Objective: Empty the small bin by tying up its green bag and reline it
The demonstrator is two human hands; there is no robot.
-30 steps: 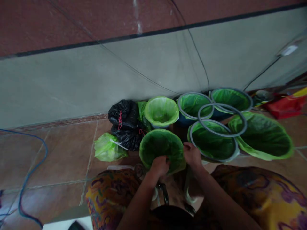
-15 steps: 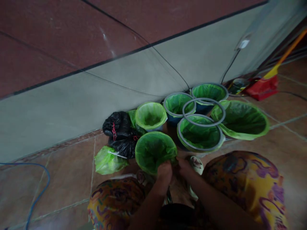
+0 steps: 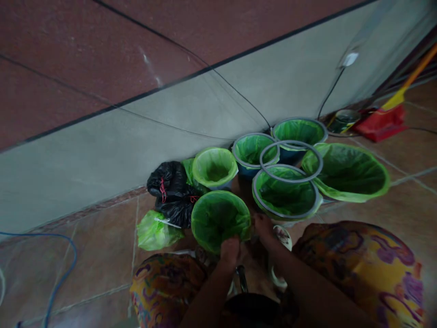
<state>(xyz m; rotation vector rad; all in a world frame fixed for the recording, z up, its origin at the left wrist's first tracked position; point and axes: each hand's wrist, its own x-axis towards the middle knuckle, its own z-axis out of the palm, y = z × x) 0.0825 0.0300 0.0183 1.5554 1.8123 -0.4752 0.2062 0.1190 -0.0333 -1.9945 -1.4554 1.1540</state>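
The green-lined bin (image 3: pixel 218 218) stands on the floor just right of the black bags (image 3: pixel 172 191), and my left hand (image 3: pixel 230 249) and right hand (image 3: pixel 262 225) each pinch its film at the near rim, grip closed to hold the fold taut.

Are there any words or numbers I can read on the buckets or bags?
None can be read. The green-lined bin, the black bags and the red dustpan show no writing.
The white thing by the right hand bears a dark mark, too blurred to read.
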